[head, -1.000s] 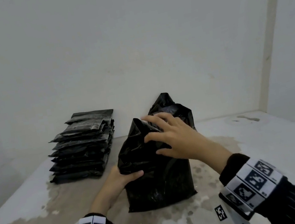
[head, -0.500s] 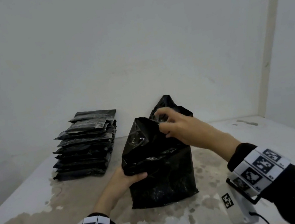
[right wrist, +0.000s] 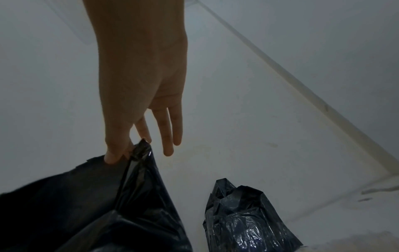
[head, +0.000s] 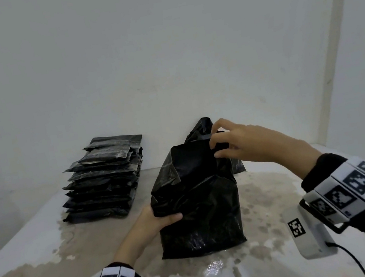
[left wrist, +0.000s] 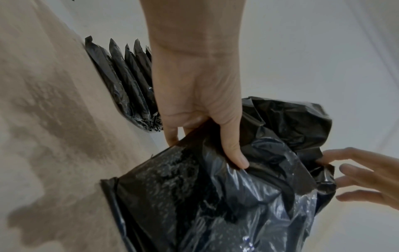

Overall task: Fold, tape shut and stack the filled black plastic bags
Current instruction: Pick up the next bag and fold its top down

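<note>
Centrally, the left hand point(head: 153, 223) is gripping the upright black bag point(head: 197, 206) at its side on the bench point(head: 51, 257) while the right hand point(head: 238, 146) is pinching its top edge.

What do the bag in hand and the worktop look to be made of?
The bag looks like thin, glossy black plastic film: it crumples into creases and shines bluish in the left wrist view. The worktop looks like painted or coated stone or concrete, hard to tell which: matte white, with brownish worn or stained patches.
</note>
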